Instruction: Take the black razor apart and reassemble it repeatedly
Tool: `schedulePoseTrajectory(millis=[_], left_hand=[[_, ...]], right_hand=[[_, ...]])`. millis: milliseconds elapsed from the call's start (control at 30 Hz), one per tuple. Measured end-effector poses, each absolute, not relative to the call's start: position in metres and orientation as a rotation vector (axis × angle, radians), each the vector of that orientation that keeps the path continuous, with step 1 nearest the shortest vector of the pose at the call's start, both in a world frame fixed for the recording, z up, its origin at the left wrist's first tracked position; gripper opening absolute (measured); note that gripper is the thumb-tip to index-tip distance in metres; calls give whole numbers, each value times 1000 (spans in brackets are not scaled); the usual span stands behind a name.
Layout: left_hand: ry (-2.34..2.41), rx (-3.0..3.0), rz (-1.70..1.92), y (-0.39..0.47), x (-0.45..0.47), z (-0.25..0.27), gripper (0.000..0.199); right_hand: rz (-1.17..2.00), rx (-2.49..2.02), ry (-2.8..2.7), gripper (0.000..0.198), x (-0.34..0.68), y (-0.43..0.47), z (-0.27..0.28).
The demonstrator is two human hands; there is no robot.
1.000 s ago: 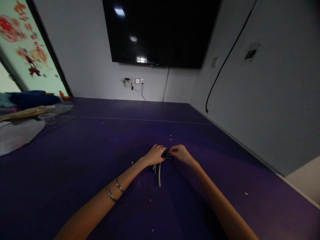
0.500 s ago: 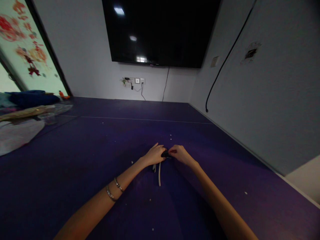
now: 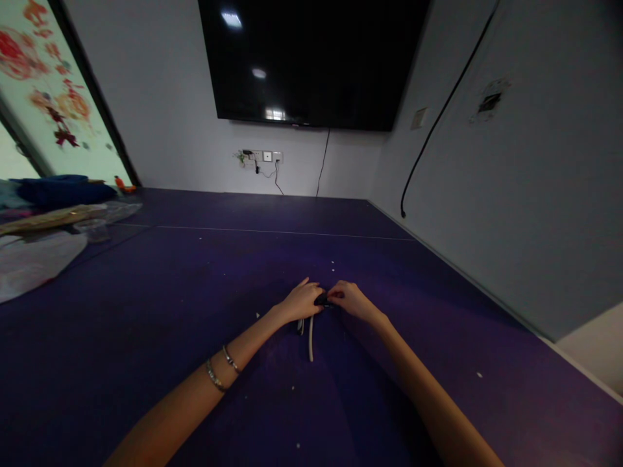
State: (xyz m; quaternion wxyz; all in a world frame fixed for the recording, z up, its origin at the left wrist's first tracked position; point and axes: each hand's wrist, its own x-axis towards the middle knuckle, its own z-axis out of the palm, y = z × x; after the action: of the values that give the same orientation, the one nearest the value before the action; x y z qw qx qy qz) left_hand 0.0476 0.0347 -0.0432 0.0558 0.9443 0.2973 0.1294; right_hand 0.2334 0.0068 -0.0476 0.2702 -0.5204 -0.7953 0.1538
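Close together over the purple surface, both hands meet at a small black object (image 3: 322,299) whose exact kind I cannot make out. My left hand (image 3: 300,302) is closed on its left side, back of the hand upward, with one finger sticking out. Thumb and fingers of my right hand (image 3: 349,298) pinch at its right end. From under my left hand a pale, cord-like strip (image 3: 311,340) runs toward me along the surface. Beside it a shorter, dark and light piece (image 3: 300,326) pokes out, mostly hidden by the hand.
Small white scraps (image 3: 479,375) dot the purple surface (image 3: 195,337). At the far left lie a dark blue cloth (image 3: 68,192) and clear plastic bags (image 3: 43,259). A television (image 3: 311,65) hangs above wall sockets (image 3: 267,157); a black cable (image 3: 438,117) hangs down the right wall.
Almost nothing differs. My right hand's fingers have shifted very slightly at the black object; my left hand stays in place.
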Motion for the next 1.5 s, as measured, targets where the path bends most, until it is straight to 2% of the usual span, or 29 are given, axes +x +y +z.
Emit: schedulePoseTrajectory(millis=[333,1500], left_hand=[[896,2859,380,34,47,-43,32],[859,2842,470,32,47,-41,25]], right_hand=[[404,-1373,-2162,14,228,6,-48],[429,-1364,-2118,17,228,8,-53]])
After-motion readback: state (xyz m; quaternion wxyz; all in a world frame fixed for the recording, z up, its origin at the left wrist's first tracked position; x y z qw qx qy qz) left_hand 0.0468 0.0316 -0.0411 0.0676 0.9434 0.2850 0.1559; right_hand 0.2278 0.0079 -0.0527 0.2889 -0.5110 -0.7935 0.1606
